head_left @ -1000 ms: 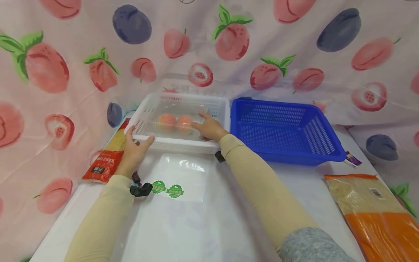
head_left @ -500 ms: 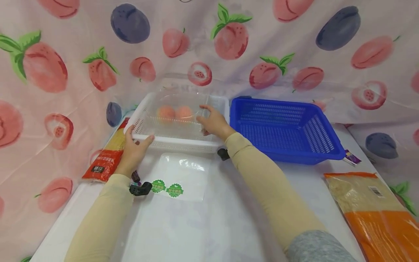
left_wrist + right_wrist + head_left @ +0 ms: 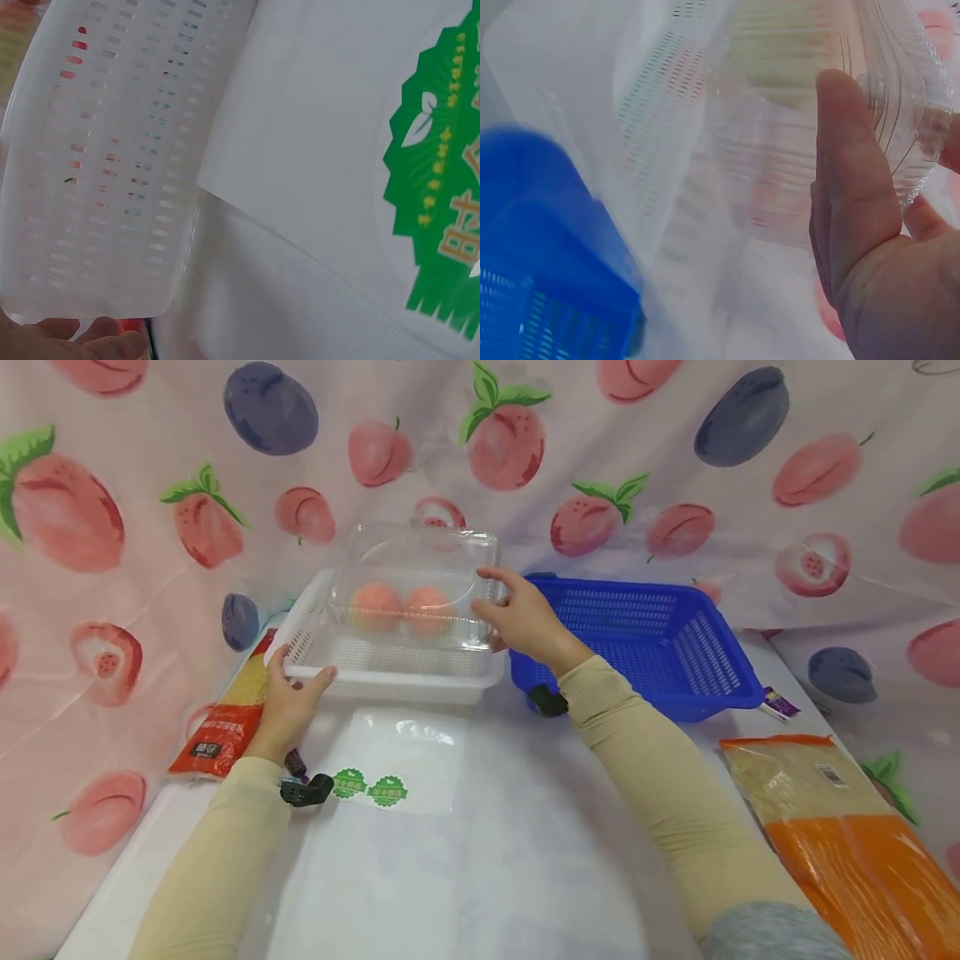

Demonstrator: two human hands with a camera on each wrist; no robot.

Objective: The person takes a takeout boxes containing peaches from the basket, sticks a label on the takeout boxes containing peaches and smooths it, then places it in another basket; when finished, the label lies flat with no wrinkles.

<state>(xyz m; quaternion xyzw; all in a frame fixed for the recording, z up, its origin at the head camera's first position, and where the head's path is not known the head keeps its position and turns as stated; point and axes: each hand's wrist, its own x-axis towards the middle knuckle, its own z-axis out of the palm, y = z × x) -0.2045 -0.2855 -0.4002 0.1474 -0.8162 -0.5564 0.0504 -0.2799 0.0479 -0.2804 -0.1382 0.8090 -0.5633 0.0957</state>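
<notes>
A clear plastic clamshell box (image 3: 416, 560) with two round orange-pink fruits (image 3: 376, 607) inside is tilted above a white slotted basket (image 3: 405, 687). My right hand (image 3: 527, 620) grips the box by its right end, thumb and fingers on opposite sides, as the right wrist view also shows. At the front left corner of the white basket, my left hand (image 3: 288, 710) holds the rim. In the left wrist view only a few of its fingertips (image 3: 112, 341) show below the basket's corner. Right of the white basket stands a blue slotted basket (image 3: 637, 693).
A red-and-yellow food bag (image 3: 217, 735) lies left of my left hand. A clear sheet with green stickers (image 3: 387, 791) lies in front of the white basket. At the right are an orange-and-beige bag (image 3: 832, 827) and a small purple packet (image 3: 780, 703). A fruit-printed cloth (image 3: 630, 410) hangs behind.
My right hand has lifted the clamshell box up out of the white basket and shifted slightly right. The left hand has kept its hold on the basket's corner. The head view has turned slightly.
</notes>
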